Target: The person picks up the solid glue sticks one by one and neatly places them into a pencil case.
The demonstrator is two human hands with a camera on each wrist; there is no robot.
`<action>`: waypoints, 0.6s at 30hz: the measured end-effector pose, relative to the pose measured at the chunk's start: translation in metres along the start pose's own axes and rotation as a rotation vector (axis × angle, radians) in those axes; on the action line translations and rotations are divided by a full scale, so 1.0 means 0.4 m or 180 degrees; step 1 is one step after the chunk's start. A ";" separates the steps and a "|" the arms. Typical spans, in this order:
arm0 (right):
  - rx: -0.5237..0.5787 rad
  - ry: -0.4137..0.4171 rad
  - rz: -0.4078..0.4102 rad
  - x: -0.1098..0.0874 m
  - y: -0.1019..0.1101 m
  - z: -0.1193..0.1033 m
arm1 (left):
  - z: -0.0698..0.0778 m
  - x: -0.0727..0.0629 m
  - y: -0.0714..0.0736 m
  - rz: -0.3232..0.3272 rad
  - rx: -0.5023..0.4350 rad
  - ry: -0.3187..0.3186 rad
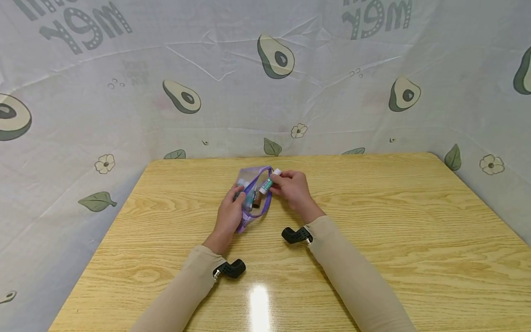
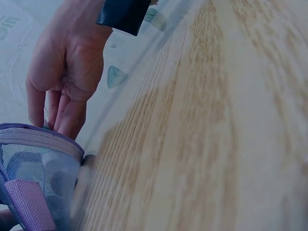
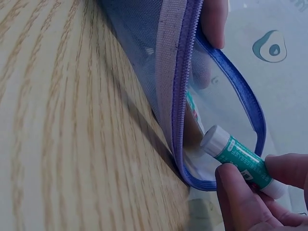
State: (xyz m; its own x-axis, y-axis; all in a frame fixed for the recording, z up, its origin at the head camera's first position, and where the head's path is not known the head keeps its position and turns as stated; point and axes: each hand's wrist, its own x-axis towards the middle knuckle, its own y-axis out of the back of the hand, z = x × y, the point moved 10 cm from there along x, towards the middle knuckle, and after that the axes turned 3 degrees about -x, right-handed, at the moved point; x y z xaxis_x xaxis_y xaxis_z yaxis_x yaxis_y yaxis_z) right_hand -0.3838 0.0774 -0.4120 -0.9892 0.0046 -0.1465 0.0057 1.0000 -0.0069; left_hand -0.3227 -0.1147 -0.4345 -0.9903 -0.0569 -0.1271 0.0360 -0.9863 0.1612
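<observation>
My left hand (image 1: pixel 229 213) grips the near side of a mesh zipper pouch (image 1: pixel 267 203) with purple trim, thumb on the mouth's edge. The pouch gapes toward the right, tilted over the table. Between thumb and fingers, my right hand (image 1: pixel 293 189) pinches a green glue stick (image 3: pixel 244 163) with white ends. One white end overlaps the pouch's opening beside the zipper (image 3: pixel 184 72). Inside lie a brown cylinder (image 1: pixel 257 200) and several green-and-white items, partly hidden by mesh and fingers. The left wrist view shows the right hand reaching down behind the pouch's rim (image 2: pixel 38 137).
A wood-grain table (image 1: pixel 394 230) spreads around both arms, with a bright light reflection near its front. Behind it hangs a pale cloth (image 1: pixel 232 110) printed with avocados and leaves. Black camera mounts (image 1: pixel 295 235) stick out at both wrists.
</observation>
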 end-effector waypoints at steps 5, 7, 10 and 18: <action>-0.0060 -0.0042 0.0021 -0.004 -0.001 0.001 | -0.002 0.000 0.000 -0.0019 -0.0008 0.0013; -0.0093 -0.0061 0.0022 -0.006 -0.002 0.002 | -0.001 0.000 0.000 -0.0019 -0.0018 0.0010; -0.0109 -0.0082 0.0016 -0.008 -0.005 0.003 | 0.000 0.001 0.000 -0.0024 -0.0024 -0.0002; -0.0095 -0.0073 0.0010 -0.006 -0.010 0.009 | 0.005 0.000 -0.002 -0.0021 -0.0026 -0.0059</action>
State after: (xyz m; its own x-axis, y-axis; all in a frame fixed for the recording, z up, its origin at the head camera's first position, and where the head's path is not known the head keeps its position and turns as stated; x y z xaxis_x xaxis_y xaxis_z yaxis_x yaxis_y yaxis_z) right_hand -0.3811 0.0733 -0.4151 -0.9856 0.0080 -0.1690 0.0042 0.9997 0.0230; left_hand -0.3228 -0.1136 -0.4325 -0.9928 -0.0477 -0.1099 0.0306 -0.9879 0.1523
